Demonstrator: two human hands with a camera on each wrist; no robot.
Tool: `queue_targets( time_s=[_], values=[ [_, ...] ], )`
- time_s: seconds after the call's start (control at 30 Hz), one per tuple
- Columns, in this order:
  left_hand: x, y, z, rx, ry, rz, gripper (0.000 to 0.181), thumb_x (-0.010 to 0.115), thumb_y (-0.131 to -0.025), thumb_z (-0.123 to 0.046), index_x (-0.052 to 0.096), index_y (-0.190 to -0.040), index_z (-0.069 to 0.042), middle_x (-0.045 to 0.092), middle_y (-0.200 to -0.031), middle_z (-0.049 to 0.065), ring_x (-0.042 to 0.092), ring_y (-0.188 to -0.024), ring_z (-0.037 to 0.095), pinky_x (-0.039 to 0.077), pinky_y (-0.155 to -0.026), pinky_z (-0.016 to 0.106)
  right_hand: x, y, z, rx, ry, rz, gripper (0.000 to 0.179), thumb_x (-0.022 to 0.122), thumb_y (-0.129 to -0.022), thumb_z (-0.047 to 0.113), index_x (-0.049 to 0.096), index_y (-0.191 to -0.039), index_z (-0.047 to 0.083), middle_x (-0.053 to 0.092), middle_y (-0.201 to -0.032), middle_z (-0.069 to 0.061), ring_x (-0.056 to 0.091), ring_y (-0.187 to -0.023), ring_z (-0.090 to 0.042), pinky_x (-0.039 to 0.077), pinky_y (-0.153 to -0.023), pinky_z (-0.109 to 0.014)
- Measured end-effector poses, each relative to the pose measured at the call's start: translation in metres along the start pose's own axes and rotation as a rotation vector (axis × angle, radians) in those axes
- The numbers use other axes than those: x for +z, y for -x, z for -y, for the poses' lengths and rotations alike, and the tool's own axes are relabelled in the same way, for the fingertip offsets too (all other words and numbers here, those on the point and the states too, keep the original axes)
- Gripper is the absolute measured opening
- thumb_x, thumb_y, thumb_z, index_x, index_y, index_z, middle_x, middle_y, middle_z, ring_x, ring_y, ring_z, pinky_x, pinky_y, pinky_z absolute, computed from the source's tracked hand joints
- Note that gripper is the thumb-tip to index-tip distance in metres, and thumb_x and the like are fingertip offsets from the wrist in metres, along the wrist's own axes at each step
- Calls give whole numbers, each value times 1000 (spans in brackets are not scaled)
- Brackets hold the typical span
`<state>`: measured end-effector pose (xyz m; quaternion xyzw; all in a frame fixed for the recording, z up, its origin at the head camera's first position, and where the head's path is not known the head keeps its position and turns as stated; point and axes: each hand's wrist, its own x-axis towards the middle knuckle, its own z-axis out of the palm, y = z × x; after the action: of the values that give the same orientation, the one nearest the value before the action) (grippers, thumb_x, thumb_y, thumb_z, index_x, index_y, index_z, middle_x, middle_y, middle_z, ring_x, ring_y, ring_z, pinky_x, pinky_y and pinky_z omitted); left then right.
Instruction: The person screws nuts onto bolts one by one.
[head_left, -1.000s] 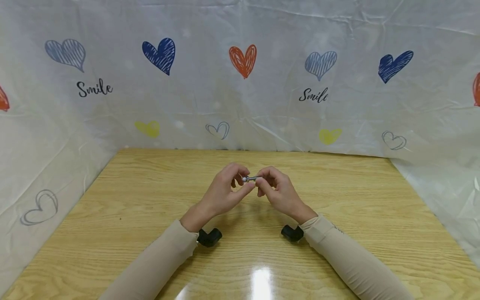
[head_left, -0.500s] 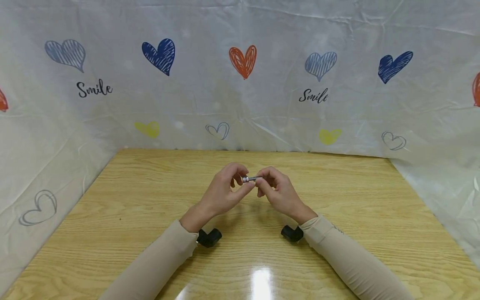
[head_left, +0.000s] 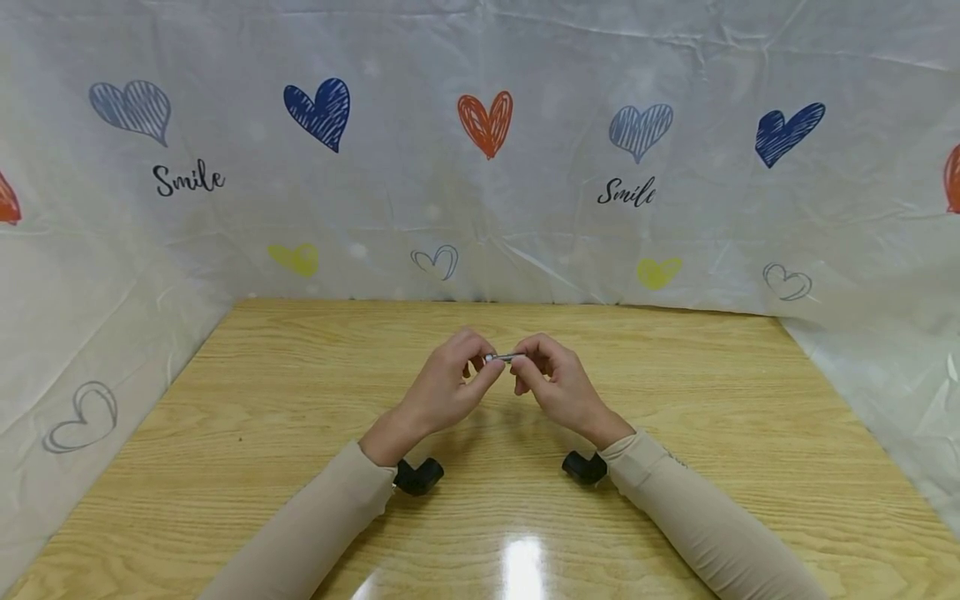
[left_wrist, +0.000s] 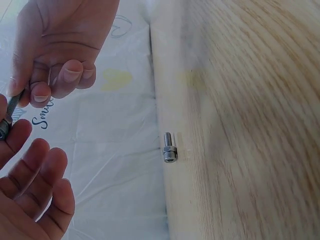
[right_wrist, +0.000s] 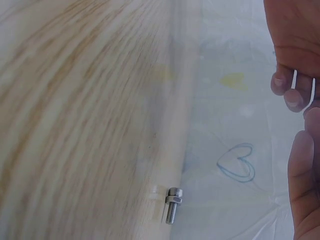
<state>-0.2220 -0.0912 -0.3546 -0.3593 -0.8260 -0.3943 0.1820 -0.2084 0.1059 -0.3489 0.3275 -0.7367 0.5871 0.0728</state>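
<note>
Above the table, a silver bolt (head_left: pixel 506 357) lies nearly level between both hands. My left hand (head_left: pixel 448 382) pinches its head end with thumb and index finger. The right hand (head_left: pixel 558 382) grips the shank's other end between thumb and fingertips. In the left wrist view, the held bolt's threaded shank (left_wrist: pixel 14 104) shows at the left edge, its socket head partly covered by fingers. A second bolt with a nut on it (left_wrist: pixel 170 149) lies on the table there; the right wrist view shows this bolt (right_wrist: pixel 173 201) too. In the head view the hands hide it.
The wooden table (head_left: pixel 300 367) stretches around both hands. A white sheet (head_left: pixel 555 225) printed with hearts stands along its back and sides. Black curved pieces, one near the left wrist (head_left: pixel 422 476) and one near the right wrist (head_left: pixel 585 468), sit beside the sleeve cuffs.
The left thumb and fingertips have drawn closer together around the bolt's head end, covering more of it. The right hand has barely moved.
</note>
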Motion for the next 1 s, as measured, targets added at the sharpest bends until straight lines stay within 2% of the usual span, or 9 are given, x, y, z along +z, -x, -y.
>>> queue_targets(
  time_s=[0.43,0.6,0.73,0.83,1.0],
  values=[
    [-7,-2,-2,-4,5,0,8,68,-89,-11,61,-93,-11,56,-90,0,54,-76,23,46,-63,35,-1,0,1,-5,4,-5,8,50,-97,-4,54,-100,-10,58,-84,-9,60,-65,-33,54,-63,-37],
    [-9,-3,-1,5,0,2,6,67,-89,-10,62,-93,-11,57,-91,0,53,-76,19,45,-63,35,-4,-2,-17,38,21,6,8,52,-98,4,57,-103,0,59,-85,-7,61,-66,-25,53,-65,-36],
    [-9,-4,-1,1,-12,-1,6,67,-89,-11,63,-92,-12,57,-91,0,51,-77,16,45,-63,35,-9,-4,-27,44,50,36,7,57,-97,11,59,-103,7,60,-85,-7,62,-66,-19,52,-60,-34],
    [-8,-4,0,-8,-16,1,5,68,-89,-11,63,-91,-12,57,-91,0,52,-76,18,45,-63,35,-13,-5,-27,35,71,59,8,60,-96,14,59,-103,10,61,-85,-6,63,-66,-19,50,-58,-32],
    [-6,-5,1,-22,-26,20,6,69,-88,-12,63,-91,-12,58,-91,1,53,-77,20,46,-64,36,-18,-6,-22,54,123,99,9,60,-96,15,59,-103,10,63,-85,-5,64,-69,-28,50,-59,-31]
  ],
)
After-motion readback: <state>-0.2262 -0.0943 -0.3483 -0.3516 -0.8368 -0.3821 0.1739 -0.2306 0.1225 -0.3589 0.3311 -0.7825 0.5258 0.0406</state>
